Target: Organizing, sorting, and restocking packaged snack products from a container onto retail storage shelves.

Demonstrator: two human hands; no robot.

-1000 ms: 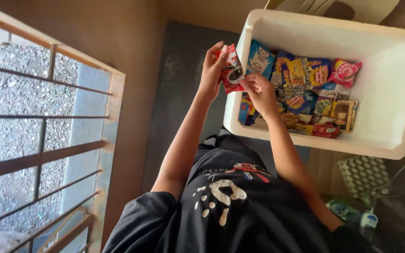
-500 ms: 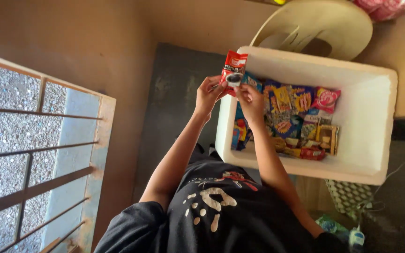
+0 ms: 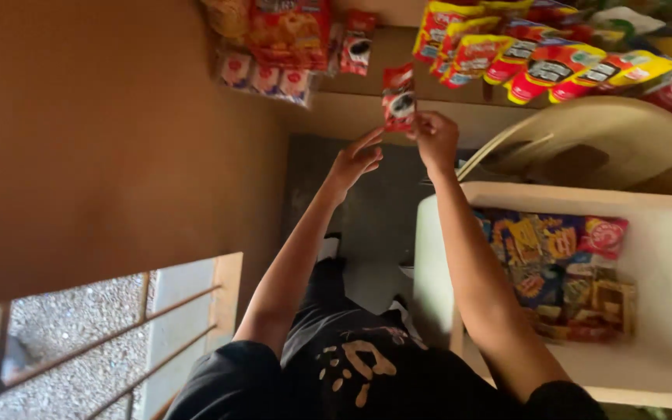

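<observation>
Right hand (image 3: 435,138) grips a red sachet (image 3: 398,99) raised at upper centre, not yet hung; left hand (image 3: 355,161) open beside it. White box (image 3: 666,233) remains full of packets.

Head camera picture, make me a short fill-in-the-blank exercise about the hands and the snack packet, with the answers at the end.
1. The right hand pinches a small ____ packet held up near the hanging snacks.
2. The left hand is open, just ____ the packet, not touching it.
3. The white box at the right holds many ____.

Missing words: red; below; snack packets
</observation>
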